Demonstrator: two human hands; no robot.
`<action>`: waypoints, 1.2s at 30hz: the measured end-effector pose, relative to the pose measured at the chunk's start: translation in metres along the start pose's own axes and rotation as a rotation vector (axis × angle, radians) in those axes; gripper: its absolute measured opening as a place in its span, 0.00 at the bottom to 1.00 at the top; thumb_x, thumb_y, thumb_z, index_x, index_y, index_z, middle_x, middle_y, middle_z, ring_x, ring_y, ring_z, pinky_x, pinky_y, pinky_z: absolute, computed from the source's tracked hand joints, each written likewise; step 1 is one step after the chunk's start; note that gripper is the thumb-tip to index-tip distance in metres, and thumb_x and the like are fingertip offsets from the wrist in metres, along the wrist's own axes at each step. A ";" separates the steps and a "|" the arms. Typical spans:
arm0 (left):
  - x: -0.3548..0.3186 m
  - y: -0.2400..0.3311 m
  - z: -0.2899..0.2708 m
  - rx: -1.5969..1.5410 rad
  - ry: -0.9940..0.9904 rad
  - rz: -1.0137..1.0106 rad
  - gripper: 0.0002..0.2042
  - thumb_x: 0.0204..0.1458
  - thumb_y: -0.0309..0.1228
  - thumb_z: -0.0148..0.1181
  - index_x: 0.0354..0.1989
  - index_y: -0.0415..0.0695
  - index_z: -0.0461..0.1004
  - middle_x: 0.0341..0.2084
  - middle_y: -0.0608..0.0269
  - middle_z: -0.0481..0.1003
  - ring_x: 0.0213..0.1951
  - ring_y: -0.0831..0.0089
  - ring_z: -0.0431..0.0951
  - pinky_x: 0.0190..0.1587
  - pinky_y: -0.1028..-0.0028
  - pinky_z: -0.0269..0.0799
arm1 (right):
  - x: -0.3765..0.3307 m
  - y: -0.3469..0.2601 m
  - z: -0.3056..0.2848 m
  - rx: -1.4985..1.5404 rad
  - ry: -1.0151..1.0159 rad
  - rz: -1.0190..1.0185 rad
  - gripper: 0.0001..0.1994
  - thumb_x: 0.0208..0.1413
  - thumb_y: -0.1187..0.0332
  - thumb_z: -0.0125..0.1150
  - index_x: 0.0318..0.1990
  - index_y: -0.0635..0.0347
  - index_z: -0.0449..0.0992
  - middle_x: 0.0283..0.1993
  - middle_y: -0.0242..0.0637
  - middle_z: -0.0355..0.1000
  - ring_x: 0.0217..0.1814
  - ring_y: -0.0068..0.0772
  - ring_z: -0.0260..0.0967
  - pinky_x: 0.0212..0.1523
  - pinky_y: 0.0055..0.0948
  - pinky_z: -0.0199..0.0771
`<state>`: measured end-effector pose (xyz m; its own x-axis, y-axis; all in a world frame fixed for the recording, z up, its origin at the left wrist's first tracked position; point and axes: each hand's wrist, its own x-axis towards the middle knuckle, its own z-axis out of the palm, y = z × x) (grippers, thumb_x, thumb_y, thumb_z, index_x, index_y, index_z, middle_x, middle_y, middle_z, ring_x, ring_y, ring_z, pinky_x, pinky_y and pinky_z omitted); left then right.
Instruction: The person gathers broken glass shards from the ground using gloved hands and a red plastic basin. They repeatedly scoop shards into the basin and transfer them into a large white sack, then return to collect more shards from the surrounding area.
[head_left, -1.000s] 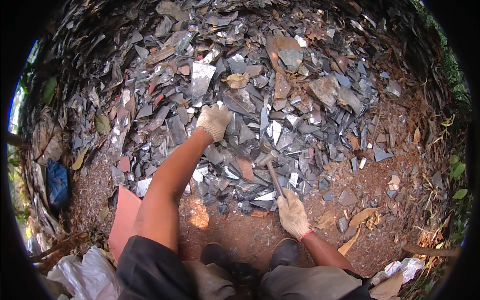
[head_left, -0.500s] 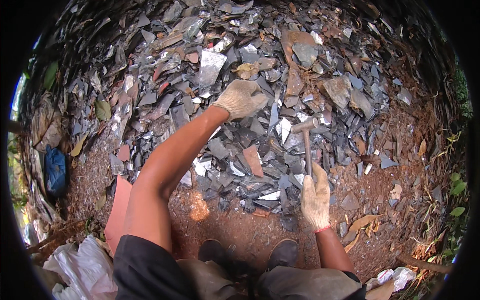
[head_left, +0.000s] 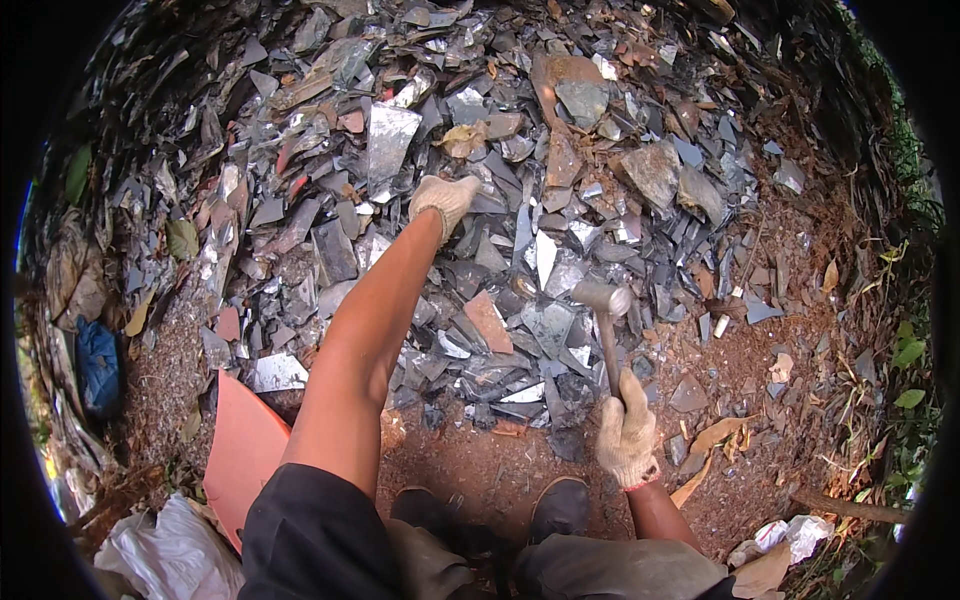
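Note:
My left hand (head_left: pixel 447 205), in a cream knitted glove, reaches far forward onto the heap of broken slate-like shards (head_left: pixel 480 270). The glove is tipped over, so its fingers are hidden; whether it holds anything I cannot make out. A large pale, shiny shard (head_left: pixel 392 140) and a curled brown leaf (head_left: pixel 464 139) lie just beyond it. My right hand (head_left: pixel 628 435), gloved alike, is wrapped round the handle of a hammer (head_left: pixel 605 325). The cylindrical metal head points away from me, over the near right part of the shards. A reddish shard (head_left: pixel 488 322) lies between the two arms.
Stacked thin slabs (head_left: pixel 150 90) curve round the back and sides. A flat pink sheet (head_left: pixel 240 450) stands by my left arm. White plastic bags (head_left: pixel 170 555) and a blue bag (head_left: pixel 98 365) lie at left. My shoes (head_left: pixel 560 510) stand on brown soil. Green plants (head_left: pixel 908 350) edge the right.
My left hand has shifted slightly left and tipped, hiding its fingers. My right hand and the hammer have come a little nearer, and the hammer head has turned. The whole view has shifted slightly.

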<state>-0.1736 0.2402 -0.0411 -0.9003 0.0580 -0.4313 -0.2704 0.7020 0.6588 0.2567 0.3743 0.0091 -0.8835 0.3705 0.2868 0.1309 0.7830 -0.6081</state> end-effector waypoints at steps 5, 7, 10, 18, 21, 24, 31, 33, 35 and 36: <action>0.040 -0.007 0.020 -0.451 -0.173 -0.196 0.34 0.43 0.44 0.70 0.53 0.26 0.76 0.53 0.43 0.80 0.53 0.57 0.82 0.55 0.64 0.76 | 0.007 0.000 0.003 -0.220 -0.335 0.237 0.20 0.63 0.69 0.59 0.63 0.55 0.72 0.41 0.60 0.79 0.38 0.64 0.79 0.38 0.52 0.80; 0.041 -0.004 0.017 -0.188 -0.176 -0.135 0.31 0.46 0.41 0.69 0.54 0.29 0.77 0.50 0.45 0.81 0.48 0.59 0.83 0.53 0.64 0.76 | 0.016 -0.012 0.004 -0.148 -0.159 0.180 0.19 0.64 0.69 0.59 0.61 0.56 0.73 0.42 0.60 0.79 0.40 0.64 0.80 0.38 0.51 0.80; 0.029 0.011 0.035 -0.210 -0.201 -0.058 0.29 0.46 0.37 0.69 0.54 0.30 0.76 0.49 0.46 0.80 0.48 0.60 0.82 0.52 0.64 0.75 | 0.023 -0.012 -0.006 -0.123 -0.113 0.285 0.20 0.67 0.69 0.57 0.65 0.59 0.67 0.49 0.60 0.78 0.47 0.65 0.79 0.45 0.50 0.80; -0.085 0.051 0.011 -0.098 -0.474 0.519 0.30 0.48 0.38 0.67 0.59 0.35 0.73 0.51 0.46 0.80 0.52 0.56 0.81 0.56 0.64 0.75 | 0.040 -0.011 0.000 -0.074 -0.022 0.245 0.21 0.68 0.68 0.56 0.66 0.59 0.65 0.55 0.61 0.76 0.53 0.66 0.77 0.50 0.51 0.79; -0.104 0.034 0.013 0.000 -0.838 0.898 0.29 0.50 0.43 0.69 0.57 0.36 0.75 0.50 0.49 0.80 0.51 0.56 0.81 0.59 0.62 0.74 | 0.024 -0.009 0.000 -0.059 -0.048 0.338 0.21 0.68 0.68 0.56 0.66 0.59 0.65 0.54 0.60 0.77 0.52 0.66 0.78 0.50 0.51 0.79; -0.059 0.009 0.022 0.355 -0.389 0.932 0.17 0.54 0.36 0.61 0.51 0.44 0.79 0.49 0.55 0.80 0.50 0.53 0.80 0.56 0.58 0.75 | 0.014 -0.009 -0.002 -0.021 -0.120 0.471 0.21 0.67 0.69 0.56 0.66 0.59 0.66 0.53 0.59 0.78 0.52 0.64 0.79 0.50 0.50 0.79; 0.020 0.020 0.027 1.132 -0.310 0.830 0.13 0.55 0.32 0.55 0.48 0.50 0.79 0.54 0.60 0.78 0.54 0.53 0.80 0.53 0.52 0.77 | 0.000 0.002 -0.008 -0.033 -0.114 0.505 0.21 0.68 0.69 0.56 0.66 0.61 0.67 0.54 0.57 0.77 0.54 0.59 0.79 0.53 0.46 0.78; 0.027 0.022 0.031 1.174 -0.333 0.855 0.16 0.56 0.36 0.55 0.52 0.49 0.78 0.56 0.60 0.77 0.59 0.52 0.78 0.53 0.52 0.77 | -0.002 0.010 -0.008 -0.047 -0.110 0.506 0.21 0.68 0.69 0.55 0.66 0.62 0.67 0.55 0.57 0.77 0.55 0.59 0.78 0.54 0.46 0.77; 0.020 0.027 0.029 1.214 -0.290 0.914 0.19 0.56 0.39 0.54 0.54 0.48 0.77 0.58 0.60 0.76 0.59 0.51 0.78 0.54 0.52 0.77 | -0.003 0.013 -0.010 -0.054 -0.102 0.506 0.21 0.68 0.69 0.55 0.66 0.62 0.67 0.56 0.57 0.76 0.55 0.59 0.78 0.54 0.46 0.77; 0.019 0.028 0.027 1.230 -0.281 0.916 0.20 0.57 0.41 0.54 0.55 0.48 0.78 0.58 0.60 0.76 0.59 0.51 0.78 0.54 0.52 0.76 | -0.004 0.012 -0.010 -0.051 -0.095 0.507 0.21 0.68 0.69 0.55 0.66 0.62 0.67 0.56 0.57 0.76 0.55 0.59 0.78 0.55 0.46 0.77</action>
<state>-0.1888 0.2802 -0.0477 -0.4673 0.8033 -0.3692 0.8770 0.4741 -0.0785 0.2658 0.3868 0.0081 -0.7399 0.6645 -0.1043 0.5728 0.5411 -0.6158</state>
